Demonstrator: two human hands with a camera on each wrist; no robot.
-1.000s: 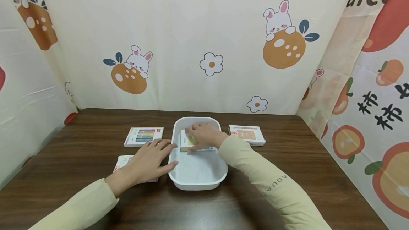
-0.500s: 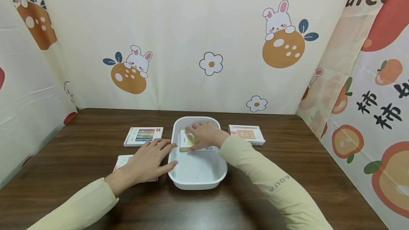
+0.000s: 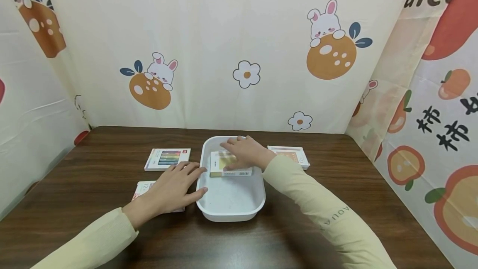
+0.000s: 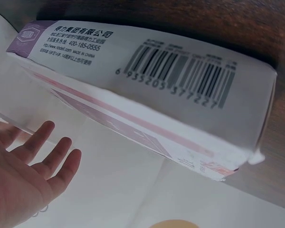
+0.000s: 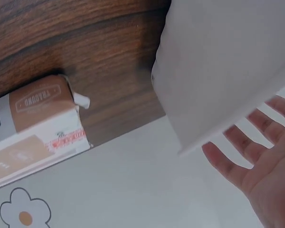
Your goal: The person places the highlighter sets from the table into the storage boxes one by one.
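Observation:
A white plastic tray (image 3: 231,202) stands in the middle of the table, and a flat white and yellow-green box (image 3: 218,164) lies toward its far end. Over that box is my right hand (image 3: 249,152), fingers spread and partly covering it; I cannot tell whether they touch it. My left hand (image 3: 168,192) has its fingertips at the tray's left rim, fingers straight. Under that hand lies a white and purple box (image 4: 147,61) with a barcode, mostly hidden in the head view. In the right wrist view, the right hand (image 5: 270,166) has relaxed fingers by the tray wall (image 5: 223,71).
A box with a window showing coloured sticks (image 3: 169,159) lies left of the tray. Right of it lies a white and brown box (image 3: 295,155), partly behind the right sleeve. The wooden table (image 3: 239,248) ends at a printed curtain (image 3: 209,103).
My right hand has shifted slightly right and back toward the tray's right rim, uncovering more of the yellow-green box. The left hand and the tray have stayed in place.

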